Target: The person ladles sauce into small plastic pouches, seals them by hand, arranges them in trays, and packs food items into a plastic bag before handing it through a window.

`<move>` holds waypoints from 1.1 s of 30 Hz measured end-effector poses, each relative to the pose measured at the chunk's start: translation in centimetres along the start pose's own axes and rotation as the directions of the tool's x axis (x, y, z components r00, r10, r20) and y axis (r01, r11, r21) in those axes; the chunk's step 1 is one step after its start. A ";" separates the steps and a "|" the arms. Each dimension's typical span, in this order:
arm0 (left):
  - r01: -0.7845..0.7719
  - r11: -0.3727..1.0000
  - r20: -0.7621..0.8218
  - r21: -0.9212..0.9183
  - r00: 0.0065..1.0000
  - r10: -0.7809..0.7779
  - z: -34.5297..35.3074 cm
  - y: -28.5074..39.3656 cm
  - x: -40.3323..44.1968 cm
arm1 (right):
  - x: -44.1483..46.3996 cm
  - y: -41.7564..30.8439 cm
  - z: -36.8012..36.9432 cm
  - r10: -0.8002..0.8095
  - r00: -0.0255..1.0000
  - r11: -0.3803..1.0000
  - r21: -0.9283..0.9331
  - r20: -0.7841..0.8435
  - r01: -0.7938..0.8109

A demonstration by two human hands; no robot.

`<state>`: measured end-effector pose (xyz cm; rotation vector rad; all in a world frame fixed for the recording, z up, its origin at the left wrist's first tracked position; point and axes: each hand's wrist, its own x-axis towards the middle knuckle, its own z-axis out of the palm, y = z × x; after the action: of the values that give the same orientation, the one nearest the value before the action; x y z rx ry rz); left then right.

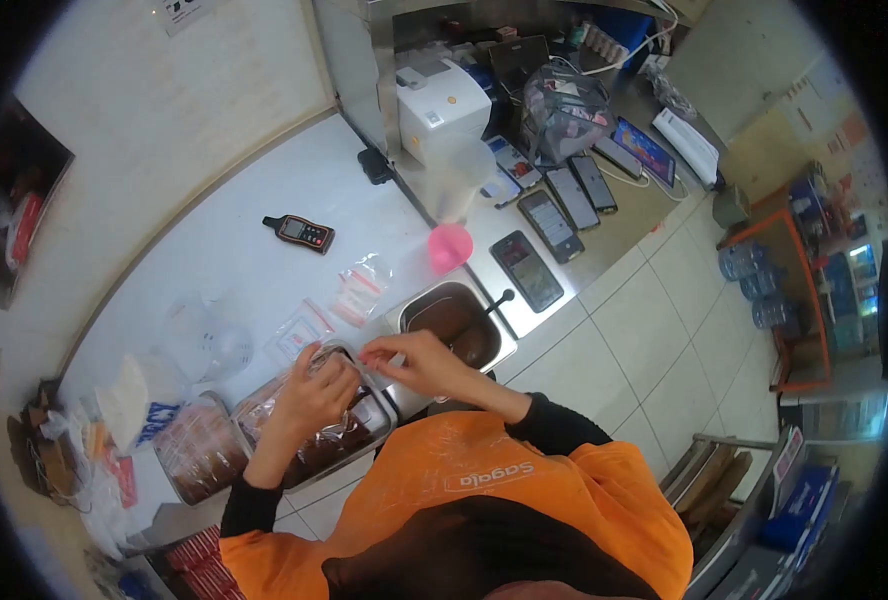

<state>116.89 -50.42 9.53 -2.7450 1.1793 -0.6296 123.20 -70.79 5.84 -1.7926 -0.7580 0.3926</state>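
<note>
My left hand [316,395] is closed, fingers curled on thin clear plastic [342,352] above a metal tray [392,412] of brown, plastic-covered packets. Close beside it, my right hand [419,362] pinches at the plastic's edge; what sits between its fingertips is too small to make out. Just behind the right hand, a steel container [505,350] holds brown sauce [444,312] and a black-handled ladle [501,299]. Clear packets with red print [360,290] lie beyond the hands on the white counter [234,200]. A second plastic-covered tray [199,450] sits to the left.
A pink cup [450,248] and a black handheld meter [301,232] rest on the counter. Several phones [549,225], a tablet [646,152] and a white printer [444,110] occupy the right-hand counter. Water bottles [759,285] stand farther right. Plastic bags [114,470] lie at the left.
</note>
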 end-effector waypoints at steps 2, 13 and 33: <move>0.051 0.999 0.002 0.018 0.999 -0.051 -0.1 1.7 1.4 | -1.1 -1.8 -1.7 -0.072 0.997 0.995 0.074 -0.004 0.072; 0.617 0.778 0.114 -0.117 0.787 -0.607 -1.4 10.3 13.8 | -6.5 3.0 -10.5 0.034 0.992 0.971 0.230 0.121 -0.061; 0.888 0.386 0.140 -0.252 0.428 -0.893 -1.7 18.3 15.3 | -8.4 4.1 -10.5 -0.028 0.972 0.925 0.375 0.235 -0.064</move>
<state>113.29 -73.95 11.85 -3.4877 -0.4681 -0.5352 124.50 -84.71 4.83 -1.4009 -0.7695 0.7260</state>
